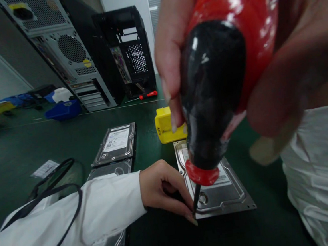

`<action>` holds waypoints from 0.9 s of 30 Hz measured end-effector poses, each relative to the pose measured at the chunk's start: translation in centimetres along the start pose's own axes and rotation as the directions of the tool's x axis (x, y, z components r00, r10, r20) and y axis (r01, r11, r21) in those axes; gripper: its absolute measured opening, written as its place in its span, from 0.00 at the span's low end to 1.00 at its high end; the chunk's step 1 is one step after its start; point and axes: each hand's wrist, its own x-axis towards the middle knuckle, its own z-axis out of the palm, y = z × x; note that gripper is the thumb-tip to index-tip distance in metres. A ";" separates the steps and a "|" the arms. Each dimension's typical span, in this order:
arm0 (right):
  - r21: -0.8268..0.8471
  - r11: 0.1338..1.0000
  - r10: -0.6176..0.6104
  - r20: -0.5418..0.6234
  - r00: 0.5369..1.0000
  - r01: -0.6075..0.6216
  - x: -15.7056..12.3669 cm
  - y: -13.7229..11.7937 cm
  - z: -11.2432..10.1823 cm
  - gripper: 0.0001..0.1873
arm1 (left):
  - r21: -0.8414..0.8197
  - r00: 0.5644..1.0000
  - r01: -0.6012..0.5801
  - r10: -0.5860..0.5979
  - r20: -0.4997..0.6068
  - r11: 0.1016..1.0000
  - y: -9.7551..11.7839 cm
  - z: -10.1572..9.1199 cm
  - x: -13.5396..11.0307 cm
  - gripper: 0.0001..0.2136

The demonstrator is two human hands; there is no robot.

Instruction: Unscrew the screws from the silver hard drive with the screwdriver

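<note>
My right hand point(305, 72), large and close to the camera, wraps round the handle of a red and black screwdriver point(215, 80). Its dark shaft slants down to the near left corner of a silver hard drive point(231, 199) lying flat on the green table. At that same corner my left hand point(166, 187) has thumb and forefinger closed in a pinch, right beside the screwdriver's tip. What the pinch holds, if anything, is too small to make out. The handle hides part of the drive and its white label.
More hard drives point(116, 143) lie at left, one partly under my left sleeve. A yellow bin point(164, 127) stands behind the drive. Farther back are computer cases point(71, 46), a small red screwdriver point(148, 95) and a blue bin point(63, 111). A black cable point(79, 198) crosses my left sleeve.
</note>
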 end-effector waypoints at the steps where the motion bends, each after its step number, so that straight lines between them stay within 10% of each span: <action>1: 0.026 1.000 -0.001 -0.006 1.000 0.002 -0.5 -0.1 0.0 0.26 | 0.003 1.000 0.007 -0.008 0.013 1.000 0.1 -0.1 0.1 0.06; 27: 0.462 0.886 -0.058 0.015 0.998 0.045 3.6 0.8 -2.7 0.33 | 0.155 0.994 -0.102 0.093 0.065 0.983 0.6 -0.2 0.8 0.05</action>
